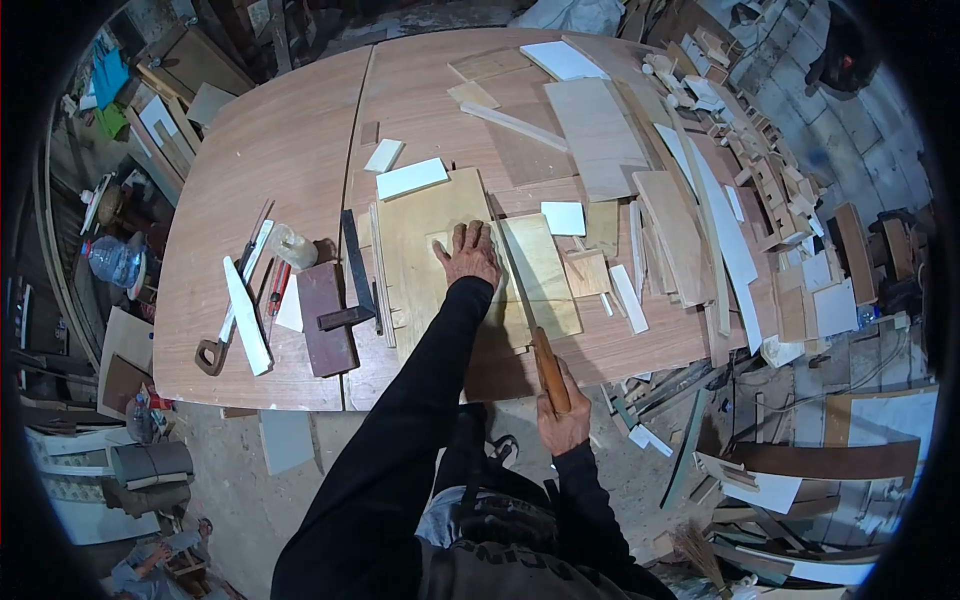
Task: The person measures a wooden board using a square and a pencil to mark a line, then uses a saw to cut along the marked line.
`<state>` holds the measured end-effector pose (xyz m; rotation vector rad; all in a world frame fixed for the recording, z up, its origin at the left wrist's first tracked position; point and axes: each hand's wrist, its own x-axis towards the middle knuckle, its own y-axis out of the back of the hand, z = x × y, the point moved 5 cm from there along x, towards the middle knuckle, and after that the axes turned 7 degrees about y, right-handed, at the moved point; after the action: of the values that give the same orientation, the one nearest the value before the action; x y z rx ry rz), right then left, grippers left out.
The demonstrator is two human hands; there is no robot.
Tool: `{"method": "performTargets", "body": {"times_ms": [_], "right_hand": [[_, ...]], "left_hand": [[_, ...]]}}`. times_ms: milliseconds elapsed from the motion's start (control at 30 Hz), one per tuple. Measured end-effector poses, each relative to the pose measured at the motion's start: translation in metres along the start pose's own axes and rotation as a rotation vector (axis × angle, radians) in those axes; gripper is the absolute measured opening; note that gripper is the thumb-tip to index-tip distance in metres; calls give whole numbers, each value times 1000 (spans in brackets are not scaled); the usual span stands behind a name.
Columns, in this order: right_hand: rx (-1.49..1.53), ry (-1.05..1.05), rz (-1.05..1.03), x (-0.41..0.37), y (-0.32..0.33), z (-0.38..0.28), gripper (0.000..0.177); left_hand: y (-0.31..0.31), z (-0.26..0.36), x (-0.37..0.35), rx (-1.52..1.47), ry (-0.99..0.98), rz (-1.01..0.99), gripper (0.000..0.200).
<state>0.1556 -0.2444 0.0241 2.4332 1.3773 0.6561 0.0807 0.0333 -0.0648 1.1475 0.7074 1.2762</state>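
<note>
My left hand (471, 257) lies flat with spread fingers on a pale plywood board (410, 235) at the middle of the table. In my right hand (564, 418), by the table's front edge, is the straight wooden handle of a saw (549, 368). Its long thin blade points away from me, along the right side of my left hand, and is seen nearly edge-on. Right of the blade lies another pale plywood piece (545, 270). A white offcut (412, 179) rests at the board's far end.
On the wooden table (260, 130), to the left, are a black try square (356, 262), a dark red block (325, 325), a handsaw (213, 352), a red utility knife (278, 288) and a glue bottle (293, 247). Boards and strips (598, 135) cover the right side. Wood scraps surround the table.
</note>
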Motion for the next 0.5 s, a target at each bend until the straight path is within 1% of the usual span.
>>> {"method": "performTargets", "body": {"times_ms": [67, 167, 267, 300, 367, 400, 467, 500], "right_hand": [[-24, -19, -51, -10, 12, -6, 60], [-38, -63, -57, -37, 26, -8, 59], [-3, -107, -69, -22, 15, -8, 59], [-2, -105, -67, -13, 9, -6, 59], [-46, 21, -5, 4, -2, -5, 59], [-47, 17, -3, 1, 2, -9, 59], [-7, -5, -89, -12, 13, -18, 60], [-8, -1, -94, -22, 16, -13, 60]], "left_hand": [[-1, 3, 0, -12, 2, -2, 46], [3, 2, -2, 16, 22, -14, 46], [7, 6, -2, 20, 13, -21, 46], [8, 6, -3, 29, 7, -26, 47], [8, 4, -1, 41, 0, -28, 47], [7, 4, 0, 34, 3, -17, 49], [5, 6, -1, 20, 11, -8, 51], [5, 5, 0, 24, 13, -23, 52]]}}
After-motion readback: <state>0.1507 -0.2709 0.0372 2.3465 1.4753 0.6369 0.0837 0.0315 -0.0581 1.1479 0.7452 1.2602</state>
